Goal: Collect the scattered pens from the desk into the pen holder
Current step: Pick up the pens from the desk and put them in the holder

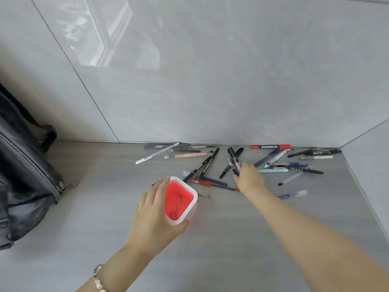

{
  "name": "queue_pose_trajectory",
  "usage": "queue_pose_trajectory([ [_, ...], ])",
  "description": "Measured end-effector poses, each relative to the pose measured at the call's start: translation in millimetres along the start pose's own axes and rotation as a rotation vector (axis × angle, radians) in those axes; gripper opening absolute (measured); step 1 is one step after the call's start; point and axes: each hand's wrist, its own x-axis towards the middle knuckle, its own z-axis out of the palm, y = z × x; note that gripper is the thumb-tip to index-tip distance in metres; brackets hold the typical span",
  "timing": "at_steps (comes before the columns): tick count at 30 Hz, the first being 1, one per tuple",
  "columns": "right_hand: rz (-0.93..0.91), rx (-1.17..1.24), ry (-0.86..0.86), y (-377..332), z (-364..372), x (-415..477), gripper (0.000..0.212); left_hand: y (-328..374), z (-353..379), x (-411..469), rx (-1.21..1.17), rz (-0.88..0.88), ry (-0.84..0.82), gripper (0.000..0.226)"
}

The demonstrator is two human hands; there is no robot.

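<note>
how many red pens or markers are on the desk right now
2 that I can tell: a red marker along the back wall, and a red pen lying just right of the pen holder. Others may be hidden in the pile.

We see two bare forearms, no sleeves, a silvery wristwatch [97,269] on our left wrist, pale beaded bracelet [99,283] beside it

A grey desk [231,239] carries scattered pens [280,165], a pen holder [190,216] and a backpack [23,175].
</note>
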Motion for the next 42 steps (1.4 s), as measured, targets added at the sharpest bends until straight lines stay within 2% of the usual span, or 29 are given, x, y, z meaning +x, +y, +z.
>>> queue_pose_trajectory([
  [3,0.016,-0.035,-0.029,0,4,10,0.031,9,7,-3,-0.01,-0.005,0.005,0.102],
  [5,-0.013,0.064,-0.038,5,0,8,0.022,14,11,-4,-0.01,0.002,0.007,0.102],
  [7,-0.098,0.31,-0.03,11,-12,0,0.011,17,16,-4,-0.007,0.013,0.005,0.102],
  [10,-0.21,0.783,0.019,14,-48,-42,0.01,18,27,-3,-0.006,0.062,-0.029,0.101],
  [13,-0.262,1.294,0.093,8,-79,-95,0.021,22,41,-5,0.001,0.123,-0.113,0.101],
  [15,-0.282,1.459,0.035,0,-75,-118,0.017,26,50,-7,0.007,0.155,-0.161,0.1],
  [17,-0.255,1.388,-0.047,-12,-55,-131,0.014,28,59,-7,0.002,0.184,-0.166,0.096],
  [20,-0.259,1.145,-0.099,-20,-25,-138,0.029,24,68,-5,0.022,0.243,-0.136,0.092],
  [24,-0.301,0.969,-0.056,-13,-15,-141,0.046,19,68,-3,-0.002,0.244,-0.178,0.099],
  [28,-0.281,0.941,-0.032,4,-11,-141,0.061,12,66,-1,-0.097,0.232,-0.224,0.098],
  [32,-0.369,0.851,-0.437,28,-6,-131,0.111,8,66,7,-0.168,0.255,-0.36,0.103],
  [34,-0.373,0.84,-0.495,33,-3,-126,0.114,10,70,13,-0.169,0.288,-0.434,0.109],
  [37,-0.348,0.815,-0.399,36,-1,-124,0.106,10,64,27,-0.097,0.329,-0.582,0.115],
  [39,-0.319,0.866,-0.351,41,1,-124,0.1,-5,54,43,-0.003,0.351,-0.516,0.101],
  [42,-0.278,0.903,-0.27,48,4,-123,0.1,-36,42,70,0.106,0.219,-0.154,0.056],
])
